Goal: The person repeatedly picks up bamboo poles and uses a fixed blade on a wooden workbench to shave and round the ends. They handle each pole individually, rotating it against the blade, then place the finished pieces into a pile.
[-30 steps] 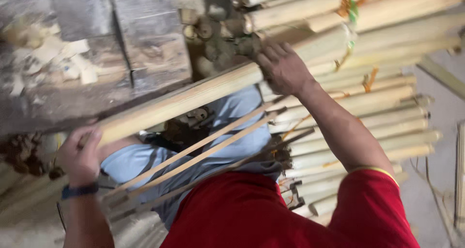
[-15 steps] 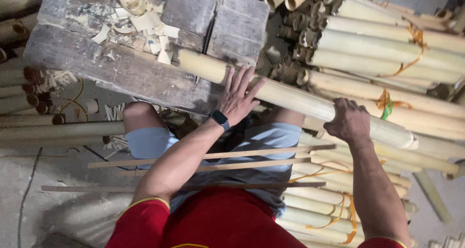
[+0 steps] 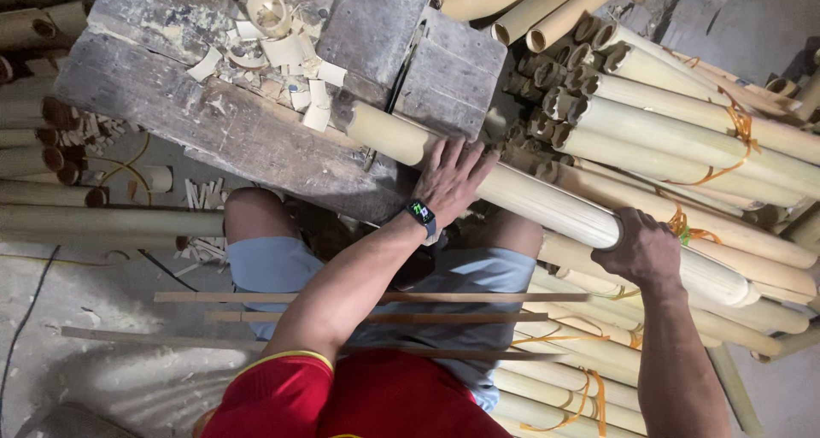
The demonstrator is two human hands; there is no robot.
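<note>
A long pale bamboo pole (image 3: 547, 203) lies slanted over my lap, its left end resting on a worn grey wooden block (image 3: 213, 122). My left hand (image 3: 451, 180), with a dark watch on its wrist, lies on top of the pole with fingers spread, close to the block's edge. My right hand (image 3: 645, 248) is closed around the pole farther right. Three thin wooden strips (image 3: 376, 299) lie across my thighs, over light blue shorts and below them a red shirt.
Bundles of bamboo poles (image 3: 683, 130) tied with orange cord are stacked at the right. Pale curled shavings (image 3: 273, 36) litter the top of the block. More bamboo poles (image 3: 51, 220) lie on the grey floor at the left, with small offcuts beside them.
The view swung from a tilted angle to looking straight down. The pole now rests on the block, and my left hand went from gripping its end to pressing flat on it.
</note>
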